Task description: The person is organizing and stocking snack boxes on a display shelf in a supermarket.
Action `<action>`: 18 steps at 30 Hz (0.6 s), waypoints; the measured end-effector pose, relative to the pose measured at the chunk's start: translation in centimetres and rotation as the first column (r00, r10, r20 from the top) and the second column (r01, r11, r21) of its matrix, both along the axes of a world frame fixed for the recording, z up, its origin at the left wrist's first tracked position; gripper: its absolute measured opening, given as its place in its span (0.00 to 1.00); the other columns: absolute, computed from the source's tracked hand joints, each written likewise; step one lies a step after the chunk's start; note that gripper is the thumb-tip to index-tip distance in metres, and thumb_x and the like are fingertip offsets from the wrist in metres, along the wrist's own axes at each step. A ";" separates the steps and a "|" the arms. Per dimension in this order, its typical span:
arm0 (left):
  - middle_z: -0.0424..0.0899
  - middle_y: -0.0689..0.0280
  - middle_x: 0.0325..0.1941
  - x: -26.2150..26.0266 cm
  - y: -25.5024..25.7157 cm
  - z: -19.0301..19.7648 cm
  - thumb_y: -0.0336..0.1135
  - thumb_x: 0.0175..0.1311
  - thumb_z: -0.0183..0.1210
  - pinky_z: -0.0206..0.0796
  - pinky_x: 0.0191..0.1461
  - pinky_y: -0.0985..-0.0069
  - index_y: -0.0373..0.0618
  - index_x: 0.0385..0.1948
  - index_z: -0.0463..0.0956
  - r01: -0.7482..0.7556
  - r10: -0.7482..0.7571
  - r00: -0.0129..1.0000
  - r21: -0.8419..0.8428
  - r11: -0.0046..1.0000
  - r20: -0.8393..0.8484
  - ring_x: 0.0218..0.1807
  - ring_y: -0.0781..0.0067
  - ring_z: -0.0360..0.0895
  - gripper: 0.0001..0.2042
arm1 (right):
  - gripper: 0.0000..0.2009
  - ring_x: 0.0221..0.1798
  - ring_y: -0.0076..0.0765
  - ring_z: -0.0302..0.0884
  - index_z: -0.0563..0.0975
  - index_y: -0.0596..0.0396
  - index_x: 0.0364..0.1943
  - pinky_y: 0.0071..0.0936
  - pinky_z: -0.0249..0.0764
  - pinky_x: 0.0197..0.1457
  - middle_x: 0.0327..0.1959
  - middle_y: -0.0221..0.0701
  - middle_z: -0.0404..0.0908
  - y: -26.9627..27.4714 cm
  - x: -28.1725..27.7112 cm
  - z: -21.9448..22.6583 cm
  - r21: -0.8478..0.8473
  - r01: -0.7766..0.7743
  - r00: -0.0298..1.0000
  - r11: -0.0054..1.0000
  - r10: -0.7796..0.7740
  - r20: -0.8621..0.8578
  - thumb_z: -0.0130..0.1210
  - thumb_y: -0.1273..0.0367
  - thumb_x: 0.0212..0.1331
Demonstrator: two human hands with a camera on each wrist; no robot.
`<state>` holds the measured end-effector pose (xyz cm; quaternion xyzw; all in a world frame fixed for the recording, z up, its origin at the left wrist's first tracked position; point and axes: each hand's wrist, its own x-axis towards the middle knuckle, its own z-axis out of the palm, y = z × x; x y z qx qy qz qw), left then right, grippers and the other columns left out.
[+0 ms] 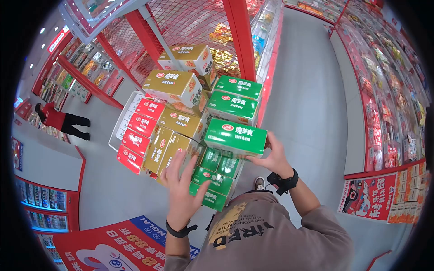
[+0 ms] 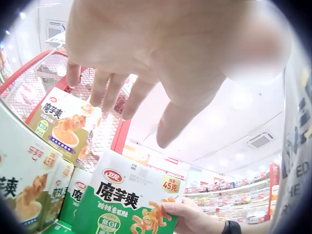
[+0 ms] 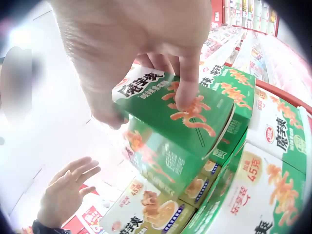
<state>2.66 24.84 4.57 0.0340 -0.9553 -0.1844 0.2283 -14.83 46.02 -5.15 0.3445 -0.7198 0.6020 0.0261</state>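
My right hand (image 1: 275,158) grips one end of a green-and-white snack box (image 1: 237,135), thumb along its near side. In the right wrist view the thumb presses the printed face of that box (image 3: 204,109). The box is held over a stack of similar green boxes (image 1: 212,178), with more green boxes (image 1: 233,106) behind it. My left hand (image 1: 184,189) hovers with fingers spread beside the near green and gold boxes (image 1: 165,151). Its palm and fingers (image 2: 151,53) are bare in the left wrist view, above the held box (image 2: 131,195).
Red boxes (image 1: 136,140) line the left side of the display, and taller gold boxes (image 1: 174,88) stand at the back against a red mesh frame (image 1: 239,36). An aisle floor (image 1: 303,90) runs along the right, beside snack shelves (image 1: 379,90). A person (image 1: 63,119) stands far left.
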 end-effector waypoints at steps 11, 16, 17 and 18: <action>0.55 0.59 0.76 -0.3 -3.4 -4.3 0.43 0.57 0.63 0.35 0.73 0.45 0.49 0.70 0.57 -0.270 0.309 0.926 -0.193 0.943 0.215 0.76 0.57 0.49 0.37 | 0.52 0.68 0.52 0.55 0.55 0.63 0.67 0.46 0.56 0.65 0.66 0.48 0.57 -2.2 0.7 -2.0 0.126 0.423 0.881 0.897 -0.375 -0.287 0.73 0.53 0.39; 0.55 0.59 0.76 -0.4 -3.5 -4.3 0.37 0.57 0.61 0.36 0.72 0.46 0.49 0.70 0.56 -0.269 0.312 0.925 -0.208 0.941 0.216 0.76 0.58 0.49 0.36 | 0.64 0.77 0.57 0.39 0.36 0.62 0.72 0.50 0.38 0.72 0.75 0.51 0.40 -4.3 -1.0 -4.5 0.178 0.302 0.948 0.937 -0.276 -0.156 0.71 0.49 0.39; 0.55 0.60 0.76 -0.4 -3.6 -4.4 0.36 0.57 0.60 0.36 0.72 0.46 0.49 0.70 0.56 -0.271 0.317 0.924 -0.216 0.938 0.215 0.76 0.58 0.49 0.36 | 0.65 0.77 0.57 0.38 0.35 0.62 0.72 0.50 0.37 0.73 0.75 0.51 0.39 -5.1 -1.3 -5.1 0.165 0.289 0.955 0.943 -0.271 -0.124 0.71 0.49 0.39; 0.55 0.60 0.76 -0.4 -3.6 -4.5 0.35 0.57 0.60 0.36 0.72 0.47 0.49 0.70 0.56 -0.275 0.323 0.922 -0.225 0.935 0.214 0.76 0.58 0.49 0.36 | 0.66 0.78 0.57 0.36 0.34 0.62 0.72 0.50 0.36 0.73 0.76 0.51 0.37 -5.6 -1.4 -5.6 0.152 0.275 0.960 0.949 -0.263 -0.093 0.71 0.48 0.39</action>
